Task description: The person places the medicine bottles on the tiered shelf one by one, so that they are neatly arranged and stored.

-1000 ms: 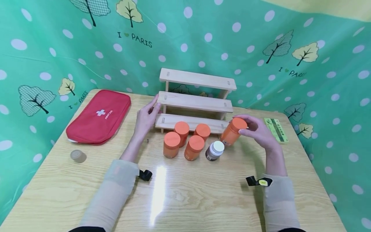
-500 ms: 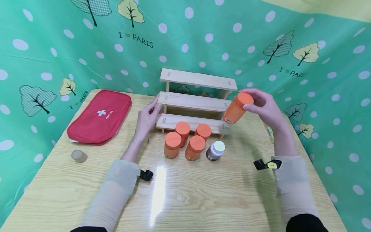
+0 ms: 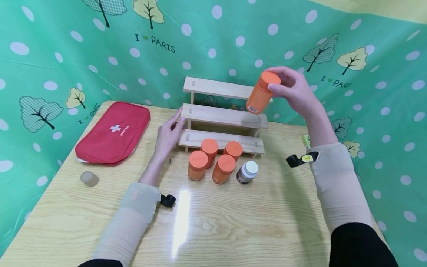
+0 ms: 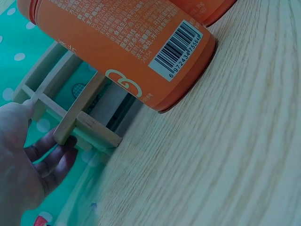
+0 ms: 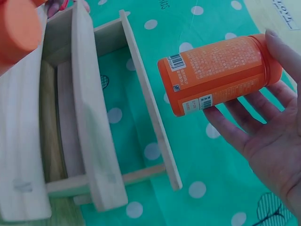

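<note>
An orange bottle (image 3: pixel 260 95) hangs tilted in my right hand (image 3: pixel 295 91), held near its lid, in front of the right end of the top tier of a wooden three-tier rack (image 3: pixel 213 115). In the right wrist view, thumb and fingers grip that bottle (image 5: pixel 211 75) in the air, apart from the rack. My left hand (image 3: pixel 168 137) holds the left end of the rack's middle tier; the left wrist view shows its fingers (image 4: pixel 56 165) around the wooden edge. Several orange bottles (image 3: pixel 197 165) stand upright before the rack. Beside them is a dark bottle with a white lid (image 3: pixel 247 172).
A red first-aid pouch (image 3: pixel 115 133) lies at the table's back left, with a small greyish round object (image 3: pixel 89 178) in front of it. A green-yellow packet (image 3: pixel 305 141) is partly hidden behind my right forearm. A green dotted curtain (image 3: pixel 230 40) hangs behind the table.
My right hand has lifted the orange bottle from beside the rack's bottom tier up to the height of the top tier. The left hand stays on the rack.
</note>
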`<state>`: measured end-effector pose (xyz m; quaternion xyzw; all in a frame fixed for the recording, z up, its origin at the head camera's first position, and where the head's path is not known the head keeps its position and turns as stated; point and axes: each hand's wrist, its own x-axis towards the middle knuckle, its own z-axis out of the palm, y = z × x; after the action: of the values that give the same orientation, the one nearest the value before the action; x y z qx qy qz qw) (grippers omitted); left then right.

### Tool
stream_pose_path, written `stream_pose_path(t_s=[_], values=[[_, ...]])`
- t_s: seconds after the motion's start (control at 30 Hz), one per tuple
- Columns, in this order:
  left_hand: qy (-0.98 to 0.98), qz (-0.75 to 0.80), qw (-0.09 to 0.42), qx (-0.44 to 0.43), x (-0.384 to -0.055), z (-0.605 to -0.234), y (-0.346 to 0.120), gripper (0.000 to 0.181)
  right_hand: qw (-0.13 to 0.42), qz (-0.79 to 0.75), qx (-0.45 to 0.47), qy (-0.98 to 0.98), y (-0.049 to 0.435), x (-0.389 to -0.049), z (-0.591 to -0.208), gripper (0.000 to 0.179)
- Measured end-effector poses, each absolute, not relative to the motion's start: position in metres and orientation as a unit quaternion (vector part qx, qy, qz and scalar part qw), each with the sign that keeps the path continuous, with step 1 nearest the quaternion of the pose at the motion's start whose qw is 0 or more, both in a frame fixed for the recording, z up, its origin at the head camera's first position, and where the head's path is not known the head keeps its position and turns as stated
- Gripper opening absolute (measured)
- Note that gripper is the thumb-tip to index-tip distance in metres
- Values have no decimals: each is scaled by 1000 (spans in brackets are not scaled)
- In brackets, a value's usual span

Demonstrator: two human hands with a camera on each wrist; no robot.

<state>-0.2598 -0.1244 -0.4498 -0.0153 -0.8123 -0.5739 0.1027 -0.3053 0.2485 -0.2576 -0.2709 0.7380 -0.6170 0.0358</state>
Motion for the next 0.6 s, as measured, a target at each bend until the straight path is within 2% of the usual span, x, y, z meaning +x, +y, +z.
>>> stream_pose_path(t_s=[0.6], values=[[-807,-581,98,-14,-262,-452,-125,52,43,-606,-220,763,191,-362,-220,43]])
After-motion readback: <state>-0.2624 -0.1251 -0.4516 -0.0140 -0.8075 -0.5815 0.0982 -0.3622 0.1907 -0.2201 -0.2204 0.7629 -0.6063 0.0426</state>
